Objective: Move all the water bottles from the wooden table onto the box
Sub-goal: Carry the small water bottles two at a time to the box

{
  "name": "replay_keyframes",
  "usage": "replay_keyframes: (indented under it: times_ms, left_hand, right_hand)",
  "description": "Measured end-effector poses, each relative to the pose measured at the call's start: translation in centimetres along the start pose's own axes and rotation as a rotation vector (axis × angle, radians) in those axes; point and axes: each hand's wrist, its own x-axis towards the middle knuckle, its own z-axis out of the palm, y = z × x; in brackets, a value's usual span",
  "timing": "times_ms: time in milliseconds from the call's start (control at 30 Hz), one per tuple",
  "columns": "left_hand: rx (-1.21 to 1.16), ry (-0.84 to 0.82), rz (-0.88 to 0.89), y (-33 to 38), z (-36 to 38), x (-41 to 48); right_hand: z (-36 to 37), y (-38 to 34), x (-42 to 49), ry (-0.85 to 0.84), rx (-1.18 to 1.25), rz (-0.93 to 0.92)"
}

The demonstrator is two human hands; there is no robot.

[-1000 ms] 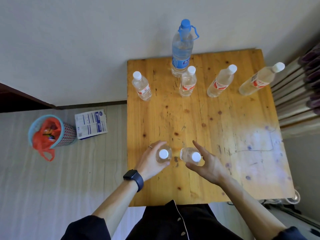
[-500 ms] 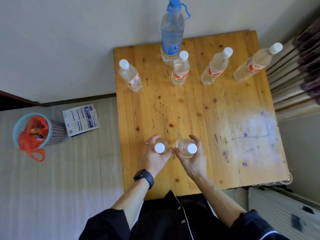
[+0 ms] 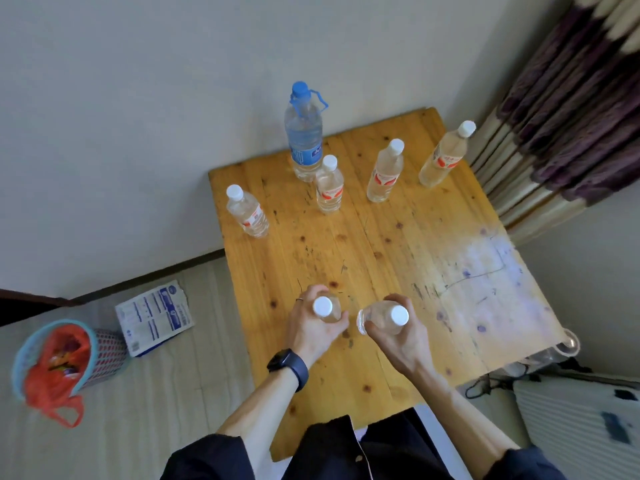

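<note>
Over the near half of the wooden table (image 3: 408,258), my left hand (image 3: 311,327) is wrapped around a small white-capped water bottle (image 3: 323,306). My right hand (image 3: 398,337) grips a second small bottle (image 3: 381,315), which tilts to the left. Along the far edge stand a tall blue-capped bottle (image 3: 304,133) and several small white-capped bottles with red labels: one at the left (image 3: 247,213), one in front of the tall bottle (image 3: 329,185), and two further right (image 3: 385,173) (image 3: 443,157). No box is in view.
A striped curtain (image 3: 568,109) hangs at the table's right. On the floor to the left lie a white and blue packet (image 3: 154,317) and a basket (image 3: 104,351) with an orange bag. A white ribbed object (image 3: 571,417) sits at lower right.
Both hands have closed fully around their bottles near the table's front. The right bottle now tilts left. The camera view has shifted and rotated.
</note>
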Motion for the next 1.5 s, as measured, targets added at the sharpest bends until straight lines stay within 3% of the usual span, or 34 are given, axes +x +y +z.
replay_keyframes:
  times_ms: [267, 567, 900, 1233, 1500]
  left_hand:
    - [0.102, -0.155, 0.372, 10.3, -1.9, 1.2]
    - [0.078, -0.361, 0.915, 24.4, 7.3, -7.1]
    - [-0.022, -0.742, 1.136, 32.5, 19.9, -34.3]
    - [0.031, -1.264, 1.436, 34.6, 30.1, -62.9]
    - [0.094, -1.660, 1.667, 32.0, 37.6, -84.5]
  right_hand:
    - [-8.4, -1.1, -5.5, 0.314, 0.119, -0.016]
    - [-22.0, 1.2, -18.3, 0.836, 0.187, 0.083]
    - [-31.0, 11.8, -45.9, 1.334, 0.080, 0.282]
    - [-30.7, 21.7, -70.4, 1.799, 0.218, 0.661]
    - [-28.4, 27.3, -85.4, 2.068, 0.236, 1.063]
